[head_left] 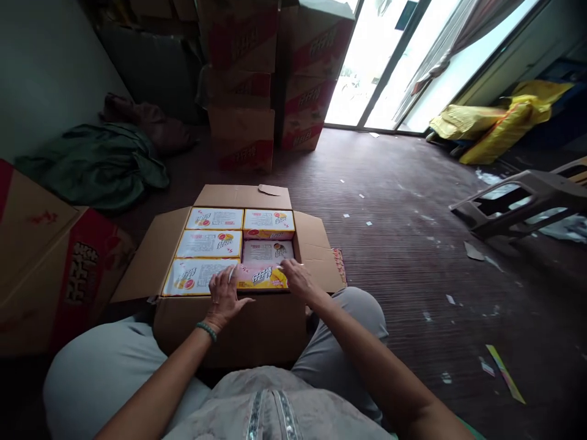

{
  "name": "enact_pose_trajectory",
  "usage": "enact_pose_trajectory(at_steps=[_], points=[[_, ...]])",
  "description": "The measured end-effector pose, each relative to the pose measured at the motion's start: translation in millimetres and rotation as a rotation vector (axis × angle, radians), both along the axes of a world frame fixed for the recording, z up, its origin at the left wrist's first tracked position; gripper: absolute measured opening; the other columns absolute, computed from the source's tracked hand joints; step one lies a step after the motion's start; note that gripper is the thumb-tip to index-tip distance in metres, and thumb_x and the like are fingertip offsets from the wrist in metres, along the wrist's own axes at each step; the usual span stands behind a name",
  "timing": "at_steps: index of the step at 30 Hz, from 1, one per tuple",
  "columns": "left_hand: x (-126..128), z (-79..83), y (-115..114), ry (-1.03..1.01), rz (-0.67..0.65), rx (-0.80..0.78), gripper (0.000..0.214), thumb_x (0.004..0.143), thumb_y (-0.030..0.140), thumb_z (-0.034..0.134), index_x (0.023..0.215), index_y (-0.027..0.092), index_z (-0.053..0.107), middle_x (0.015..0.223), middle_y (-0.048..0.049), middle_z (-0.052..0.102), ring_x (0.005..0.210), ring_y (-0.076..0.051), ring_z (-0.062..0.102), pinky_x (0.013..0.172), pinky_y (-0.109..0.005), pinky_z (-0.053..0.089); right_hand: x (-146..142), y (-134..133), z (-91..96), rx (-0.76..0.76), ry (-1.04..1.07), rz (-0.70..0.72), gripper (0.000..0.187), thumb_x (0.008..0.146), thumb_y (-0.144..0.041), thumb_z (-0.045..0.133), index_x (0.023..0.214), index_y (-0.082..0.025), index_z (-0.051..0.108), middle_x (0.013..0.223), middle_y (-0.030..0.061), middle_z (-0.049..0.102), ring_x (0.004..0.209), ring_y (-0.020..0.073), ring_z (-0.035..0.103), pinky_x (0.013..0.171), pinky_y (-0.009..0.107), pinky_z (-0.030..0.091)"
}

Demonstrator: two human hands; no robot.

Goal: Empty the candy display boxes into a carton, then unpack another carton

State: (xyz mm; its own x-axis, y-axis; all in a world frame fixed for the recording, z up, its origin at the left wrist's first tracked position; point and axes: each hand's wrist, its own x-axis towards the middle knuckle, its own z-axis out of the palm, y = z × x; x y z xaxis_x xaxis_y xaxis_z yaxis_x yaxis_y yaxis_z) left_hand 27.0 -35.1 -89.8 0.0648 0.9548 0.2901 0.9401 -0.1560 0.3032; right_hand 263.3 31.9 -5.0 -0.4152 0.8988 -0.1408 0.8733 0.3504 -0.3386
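An open carton sits between my knees with its flaps folded outward. Several small printed boxes lie packed inside it, among them a white box with yellow edges in the left column. At the front right, a pink and yellow snack box stands tilted, its printed side towards me. My left hand rests at its left end, fingers extended over the edge and thumb spread away. My right hand has its fingers curled over the right end of the same box. Behind it, a white box lies lower in the carton.
Tall stacks of red and brown cartons stand ahead. Another large carton leans at my left, near a green cloth heap. A plastic stool lies to the right. Paper scraps dot the dark floor.
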Motion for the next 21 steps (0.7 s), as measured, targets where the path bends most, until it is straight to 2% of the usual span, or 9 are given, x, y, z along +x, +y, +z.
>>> enact_pose_trajectory(at_steps=[2, 4, 7, 10, 12, 15, 18, 21], points=[[-9.8, -3.3, 13.4, -0.033, 0.004, -0.089, 0.114, 0.059, 0.059, 0.08, 0.149, 0.01, 0.029, 0.149, -0.0237, 0.038, 0.138, -0.039, 0.031, 0.114, -0.051, 0.022, -30.0, -4.4, 1.3, -0.017, -0.156, 0.139, 0.027, 0.1, -0.025, 0.035, 0.112, -0.018, 0.058, 0.104, 0.0105, 0.07, 0.092, 0.0201, 0.067, 0.077, 0.028, 0.047], [-15.1, -3.5, 28.4, -0.06, -0.033, -0.238, 0.117, 0.057, 0.056, 0.082, 0.149, 0.011, 0.027, 0.151, -0.0221, 0.038, 0.14, -0.037, 0.028, 0.114, -0.048, 0.023, -62.4, -4.8, 1.3, -0.032, -0.247, 0.23, 0.028, 0.097, -0.019, 0.036, 0.113, -0.017, 0.059, 0.102, 0.0121, 0.071, 0.091, 0.0218, 0.068, 0.075, 0.029, 0.048], [-16.5, -2.7, 42.2, -0.088, -0.06, -0.365, 0.095, 0.065, 0.049, 0.076, 0.145, 0.015, 0.037, 0.142, -0.0174, 0.05, 0.133, -0.034, 0.04, 0.108, -0.044, 0.032, -101.9, -0.2, -1.7, -0.059, -0.311, 0.288, 0.029, 0.093, -0.014, 0.041, 0.112, -0.013, 0.064, 0.101, 0.016, 0.072, 0.092, 0.0242, 0.07, 0.075, 0.032, 0.051], [-15.4, -3.1, 44.3, -0.106, -0.063, -0.357, 0.079, 0.068, 0.046, 0.072, 0.137, 0.018, 0.046, 0.134, -0.0149, 0.058, 0.125, -0.032, 0.047, 0.104, -0.044, 0.034, -114.2, 5.6, -6.1, -0.085, -0.383, 0.309, 0.031, 0.091, -0.011, 0.042, 0.11, -0.011, 0.067, 0.103, 0.0192, 0.072, 0.095, 0.0254, 0.07, 0.076, 0.033, 0.053], [-15.3, -3.5, 43.1, -0.114, -0.063, -0.347, 0.08, 0.064, 0.046, 0.074, 0.135, 0.019, 0.048, 0.133, -0.0147, 0.059, 0.126, -0.033, 0.044, 0.108, -0.049, 0.028, -106.9, 8.8, -8.2, -0.094, -0.428, 0.311, 0.033, 0.091, -0.01, 0.041, 0.11, -0.011, 0.068, 0.105, 0.0201, 0.072, 0.097, 0.0261, 0.07, 0.077, 0.034, 0.053], [-16.0, -3.5, 41.9, -0.124, -0.059, -0.34, 0.08, 0.062, 0.045, 0.075, 0.133, 0.02, 0.049, 0.133, -0.0136, 0.059, 0.13, -0.036, 0.039, 0.111, -0.056, 0.017, -80.2, 14.0, -9.1, -0.109, -0.503, 0.283, 0.035, 0.09, -0.009, 0.041, 0.114, -0.011, 0.067, 0.103, 0.0199, 0.072, 0.098, 0.0272, 0.07, 0.078, 0.035, 0.053], [-16.8, -3.1, 41.4, -0.132, -0.058, -0.331, 0.077, 0.064, 0.045, 0.072, 0.132, 0.02, 0.049, 0.133, -0.0125, 0.06, 0.131, -0.036, 0.037, 0.111, -0.057, 0.014, -36.8, 20.0, -6.3, -0.126, -0.584, 0.206, 0.035, 0.09, -0.01, 0.042, 0.114, -0.013, 0.067, 0.101, 0.0196, 0.073, 0.097, 0.0276, 0.07, 0.078, 0.036, 0.053], [-17.5, -3.0, 40.6, -0.137, -0.052, -0.324, 0.076, 0.064, 0.045, 0.072, 0.132, 0.019, 0.049, 0.132, -0.0125, 0.06, 0.129, -0.036, 0.037, 0.111, -0.055, 0.015, 22.5, 27.0, 4.9, -0.139, -0.657, 0.111, 0.035, 0.092, -0.013, 0.041, 0.112, -0.016, 0.069, 0.104, 0.0181, 0.073, 0.1, 0.0266, 0.069, 0.081, 0.035, 0.051]])
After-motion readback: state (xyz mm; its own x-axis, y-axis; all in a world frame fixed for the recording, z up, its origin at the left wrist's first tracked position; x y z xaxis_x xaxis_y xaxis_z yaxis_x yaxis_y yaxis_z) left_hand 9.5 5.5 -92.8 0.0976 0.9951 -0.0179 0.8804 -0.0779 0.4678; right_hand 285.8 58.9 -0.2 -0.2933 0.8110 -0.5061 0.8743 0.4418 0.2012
